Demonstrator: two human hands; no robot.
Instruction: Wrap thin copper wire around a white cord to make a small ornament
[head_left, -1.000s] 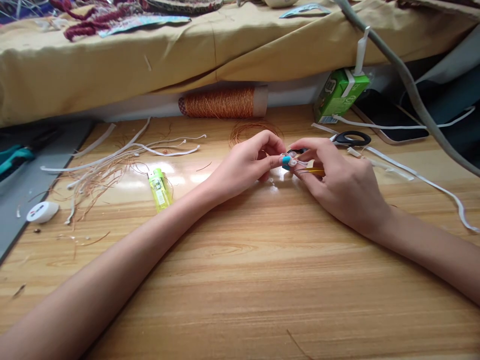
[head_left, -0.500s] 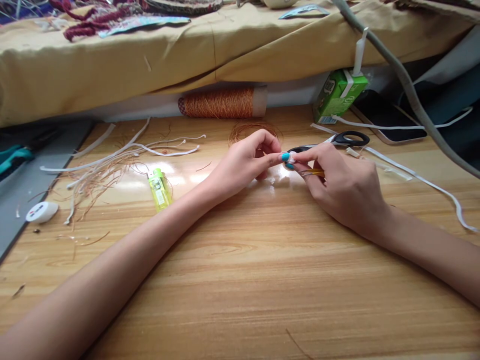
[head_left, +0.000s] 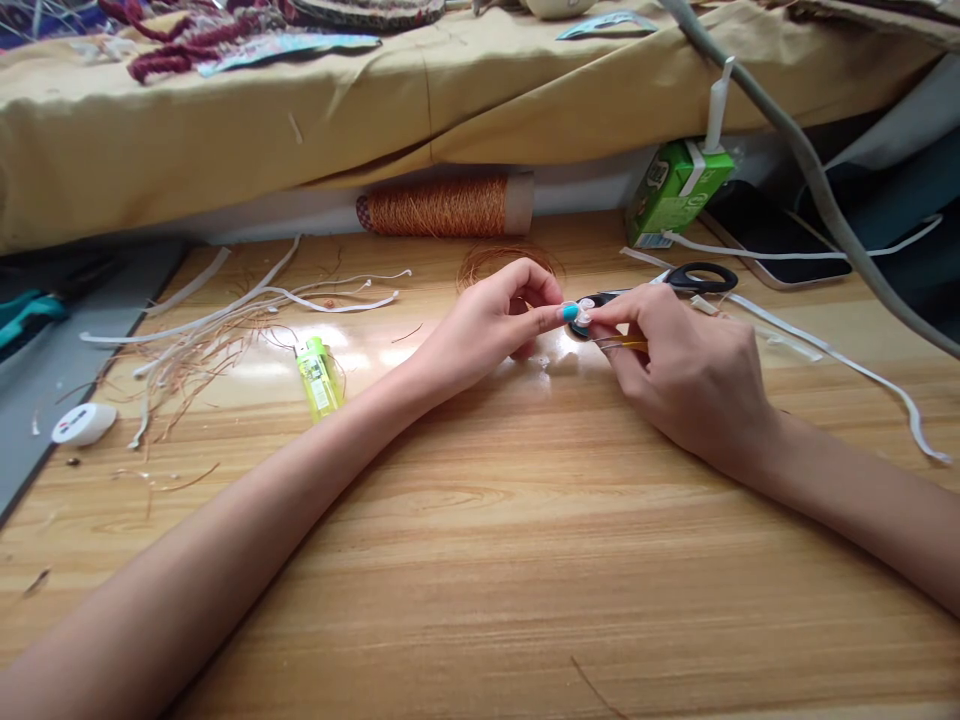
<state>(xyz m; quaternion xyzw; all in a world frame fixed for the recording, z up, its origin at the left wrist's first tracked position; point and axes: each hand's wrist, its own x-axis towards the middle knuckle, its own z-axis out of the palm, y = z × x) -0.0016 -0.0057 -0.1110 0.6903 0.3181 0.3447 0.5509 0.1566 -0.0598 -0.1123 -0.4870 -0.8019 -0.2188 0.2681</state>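
On the wooden worktop (head_left: 480,560), which filled most of my view, a tan cloth (head_left: 225,130) hung over the far edge from nine o'clock round to two. Both bare forearms reached in from the near side. The left hand (head_left: 491,325) and the right hand (head_left: 686,375) met just past the middle of the worktop, fingertips touching.

At twelve o'clock from the hands a spool of copper thread (head_left: 442,205) lay on its side under the cloth. At two o'clock a dark phone (head_left: 780,250) lay flat, with a green carton (head_left: 675,190) tilted beside it. Black-handled scissors (head_left: 694,277) lay just behind the right hand. At nine o'clock I saw loose white strips (head_left: 330,300) and a yellow-green lighter (head_left: 318,376). A loose coil of thread (head_left: 499,258) sat just behind the left hand.

Each grip was closed tight. Thumb and forefinger of both hands pinched the same small pale piece (head_left: 584,316), held just above the worktop. Thin yellow strands (head_left: 630,345) ran under the right fingers. I could not make out the piece's shape.
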